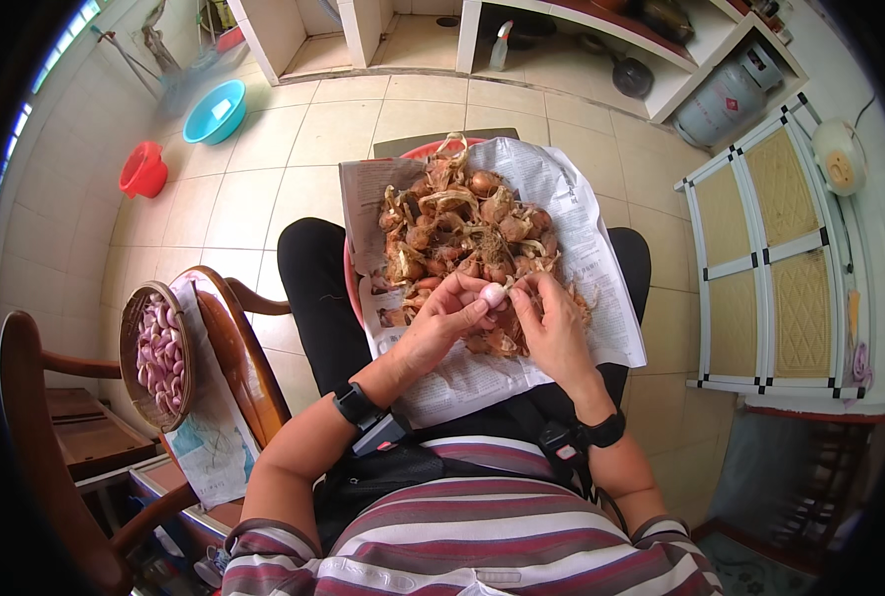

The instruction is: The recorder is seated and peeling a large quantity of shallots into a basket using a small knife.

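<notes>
Between the fingertips of my left hand (454,307) is a peeled pink shallot (494,295). My right hand (545,320) pinches the pale, stringy end of the same shallot, with thumb and forefinger together. Under and beyond both hands lies a heap of unpeeled brown shallots (457,223) with dry stalks and roots. Loose papery skins (498,343) lie close below my fingers. The heap rests on newspaper (599,290) spread over a red basin (351,279) at my lap.
On a wooden armchair (256,350) at the left, a woven basket (128,357) holds peeled pink shallots. A blue basin (215,112) and a red bucket (143,170) stand on the tiled floor. A folding screen (759,261) and a gas cylinder (725,104) are at the right.
</notes>
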A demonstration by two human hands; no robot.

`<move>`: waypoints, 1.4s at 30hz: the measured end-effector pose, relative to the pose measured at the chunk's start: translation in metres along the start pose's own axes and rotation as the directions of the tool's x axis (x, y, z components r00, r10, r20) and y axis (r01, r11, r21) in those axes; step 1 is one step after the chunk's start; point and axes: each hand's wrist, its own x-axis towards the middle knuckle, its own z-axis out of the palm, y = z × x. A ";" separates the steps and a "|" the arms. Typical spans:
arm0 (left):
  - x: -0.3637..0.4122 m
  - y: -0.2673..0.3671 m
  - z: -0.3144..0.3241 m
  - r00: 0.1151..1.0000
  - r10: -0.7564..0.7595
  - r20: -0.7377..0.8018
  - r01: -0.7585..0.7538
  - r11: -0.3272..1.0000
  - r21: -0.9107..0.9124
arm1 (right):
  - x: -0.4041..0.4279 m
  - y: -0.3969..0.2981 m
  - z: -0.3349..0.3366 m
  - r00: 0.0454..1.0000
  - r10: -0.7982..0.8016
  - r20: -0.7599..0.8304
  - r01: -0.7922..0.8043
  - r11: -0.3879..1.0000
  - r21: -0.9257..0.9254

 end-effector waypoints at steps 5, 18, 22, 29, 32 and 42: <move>0.001 -0.001 -0.001 0.999 -0.032 0.028 0.033 0.998 -0.062 | -0.002 0.005 0.004 0.995 -0.058 -0.084 0.059 0.998 0.006; 0.001 -0.007 -0.005 0.992 -0.074 0.106 0.065 0.994 0.086 | 0.002 -0.005 -0.003 0.993 -0.115 -0.040 0.117 0.992 0.043; 0.001 -0.007 -0.004 0.981 -0.124 0.149 0.122 0.992 0.018 | 0.002 -0.010 -0.002 0.996 -0.031 -0.078 0.042 0.990 0.134; 0.002 -0.007 -0.005 0.980 -0.114 0.164 0.128 0.989 -0.080 | 0.002 -0.005 -0.004 0.997 0.074 -0.014 -0.070 0.981 0.181; 0.002 0.000 0.002 0.998 -0.032 0.059 0.039 0.992 -0.120 | -0.001 -0.007 -0.011 0.999 -0.014 0.029 0.012 0.999 0.038; 0.001 -0.005 -0.005 0.999 0.035 0.022 -0.033 0.997 -0.068 | -0.007 -0.013 -0.008 0.967 -0.180 0.181 0.209 0.965 -0.158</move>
